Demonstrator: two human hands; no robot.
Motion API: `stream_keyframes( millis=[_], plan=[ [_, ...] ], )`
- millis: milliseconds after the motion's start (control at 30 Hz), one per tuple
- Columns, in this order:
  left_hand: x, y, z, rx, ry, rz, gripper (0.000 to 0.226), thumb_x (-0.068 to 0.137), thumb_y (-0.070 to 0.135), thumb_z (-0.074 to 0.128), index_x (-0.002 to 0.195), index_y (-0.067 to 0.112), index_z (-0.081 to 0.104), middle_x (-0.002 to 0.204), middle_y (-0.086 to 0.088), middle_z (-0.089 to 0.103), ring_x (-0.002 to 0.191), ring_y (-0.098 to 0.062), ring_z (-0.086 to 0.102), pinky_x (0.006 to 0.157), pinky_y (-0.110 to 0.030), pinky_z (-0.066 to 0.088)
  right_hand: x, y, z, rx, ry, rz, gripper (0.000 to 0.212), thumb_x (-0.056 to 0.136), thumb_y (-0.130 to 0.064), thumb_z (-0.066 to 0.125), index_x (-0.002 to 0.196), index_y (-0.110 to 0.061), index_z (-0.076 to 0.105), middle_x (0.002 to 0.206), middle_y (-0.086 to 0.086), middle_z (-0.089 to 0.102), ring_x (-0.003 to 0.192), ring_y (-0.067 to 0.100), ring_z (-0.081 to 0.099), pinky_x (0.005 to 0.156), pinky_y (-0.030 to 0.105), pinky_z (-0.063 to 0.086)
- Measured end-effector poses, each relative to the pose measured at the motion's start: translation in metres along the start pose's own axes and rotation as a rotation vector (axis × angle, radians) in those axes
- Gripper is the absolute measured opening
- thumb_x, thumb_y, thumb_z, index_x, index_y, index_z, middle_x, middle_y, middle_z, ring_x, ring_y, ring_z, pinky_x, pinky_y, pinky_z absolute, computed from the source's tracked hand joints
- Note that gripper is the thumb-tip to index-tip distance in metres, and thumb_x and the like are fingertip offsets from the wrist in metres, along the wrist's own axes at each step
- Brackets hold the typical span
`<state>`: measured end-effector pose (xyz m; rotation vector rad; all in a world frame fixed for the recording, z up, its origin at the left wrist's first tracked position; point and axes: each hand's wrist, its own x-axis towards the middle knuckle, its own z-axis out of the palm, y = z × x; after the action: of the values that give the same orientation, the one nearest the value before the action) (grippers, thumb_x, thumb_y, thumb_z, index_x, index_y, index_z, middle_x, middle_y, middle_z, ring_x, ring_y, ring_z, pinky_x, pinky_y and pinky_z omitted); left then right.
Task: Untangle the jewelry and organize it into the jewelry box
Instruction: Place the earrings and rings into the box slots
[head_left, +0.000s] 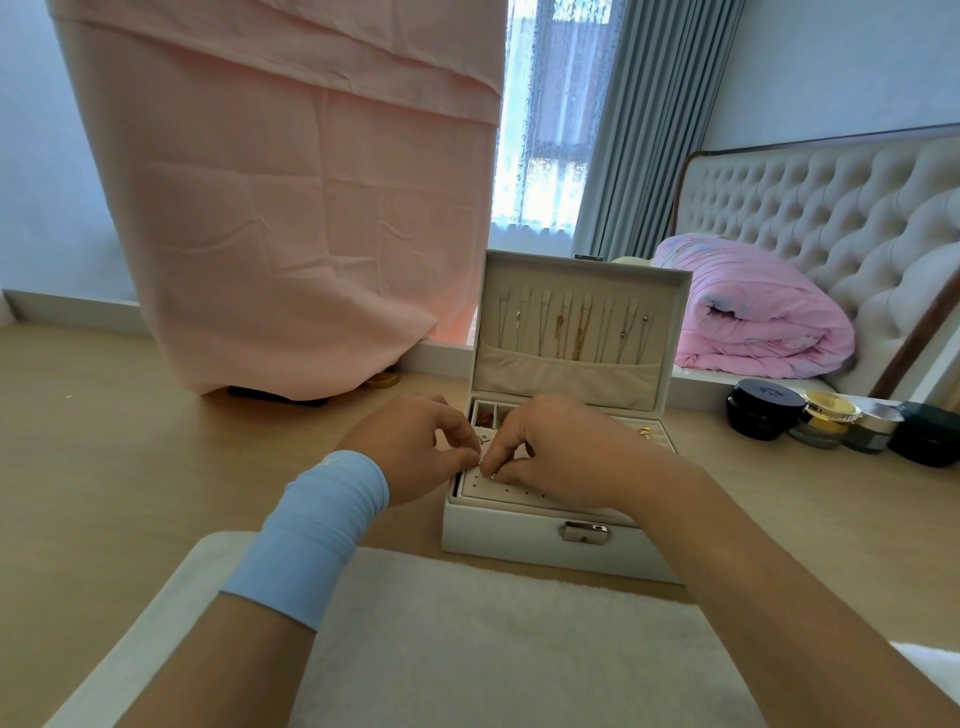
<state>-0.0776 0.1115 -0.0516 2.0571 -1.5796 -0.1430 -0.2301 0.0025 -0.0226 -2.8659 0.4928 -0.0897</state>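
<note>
Low in the frame, a white fluffy mat (467, 623) lies under both arms. Above it, the left hand (410, 447) and right hand (550, 447) pinch one tiny shiny piece (484, 464) over the open jewelry box (519, 540). Necklaces (571, 327) hang in its lid. Dark jars (769, 410) sit at right.

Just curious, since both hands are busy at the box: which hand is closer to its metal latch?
The right. The right hand works over the tray just above the latch, with its wrist passing close by; the left hand is off beyond the jewelry box's left edge.
</note>
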Motion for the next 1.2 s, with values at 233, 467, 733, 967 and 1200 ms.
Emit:
stream_keyframes(
  millis=[233, 467, 733, 967, 1200],
  plan=[
    [-0.002, 0.002, -0.001, -0.012, 0.099, 0.049, 0.011, 0.088, 0.031, 0.065, 0.09, 0.042, 0.064, 0.093, 0.02, 0.059, 0.084, -0.004, 0.051, 0.076, -0.025, 0.045, -0.007, 0.017, -0.02, 0.119, 0.147, 0.053, 0.019, 0.093, -0.026, 0.071, 0.109, -0.035, 0.075, 0.093, -0.025, 0.066, 0.084, -0.008, 0.059, 0.078, 0.013, 0.043],
    [-0.004, 0.016, 0.005, 0.07, -0.02, 0.084, 0.004, 0.084, 0.04, 0.07, 0.087, 0.038, 0.071, 0.101, 0.019, 0.052, 0.095, -0.002, 0.046, 0.081, -0.022, 0.041, -0.022, 0.036, -0.033, 0.116, -0.001, 0.145, 0.016, 0.086, -0.028, 0.079, 0.096, -0.04, 0.076, 0.098, -0.025, 0.064, 0.086, -0.003, 0.057, 0.076, 0.017, 0.043],
    [-0.002, 0.014, 0.007, -0.126, 0.085, 0.097, 0.009, 0.09, 0.036, 0.062, 0.087, 0.038, 0.069, 0.096, 0.017, 0.058, 0.089, -0.005, 0.053, 0.075, -0.023, 0.042, -0.018, 0.035, -0.023, 0.121, -0.075, 0.193, 0.009, 0.087, -0.024, 0.079, 0.092, -0.031, 0.08, 0.092, -0.022, 0.064, 0.088, 0.001, 0.06, 0.068, 0.013, 0.041],
    [-0.002, 0.019, 0.002, -0.353, 0.289, 0.167, 0.018, 0.087, 0.022, 0.068, 0.096, 0.038, 0.072, 0.088, 0.025, 0.069, 0.085, 0.0, 0.059, 0.064, -0.006, 0.038, -0.011, 0.026, -0.022, 0.428, 0.271, 0.054, 0.014, 0.086, -0.025, 0.078, 0.081, -0.038, 0.075, 0.074, -0.026, 0.07, 0.073, -0.012, 0.061, 0.062, 0.005, 0.042],
    [-0.001, 0.019, 0.004, -0.469, 0.469, 0.135, 0.012, 0.083, 0.022, 0.074, 0.085, 0.033, 0.073, 0.076, 0.02, 0.072, 0.074, 0.0, 0.063, 0.067, -0.011, 0.046, -0.009, 0.013, -0.013, 0.804, 0.304, 0.102, 0.008, 0.093, -0.022, 0.072, 0.094, -0.018, 0.078, 0.055, -0.013, 0.061, 0.05, 0.001, 0.047, 0.048, 0.011, 0.041]
  ],
)
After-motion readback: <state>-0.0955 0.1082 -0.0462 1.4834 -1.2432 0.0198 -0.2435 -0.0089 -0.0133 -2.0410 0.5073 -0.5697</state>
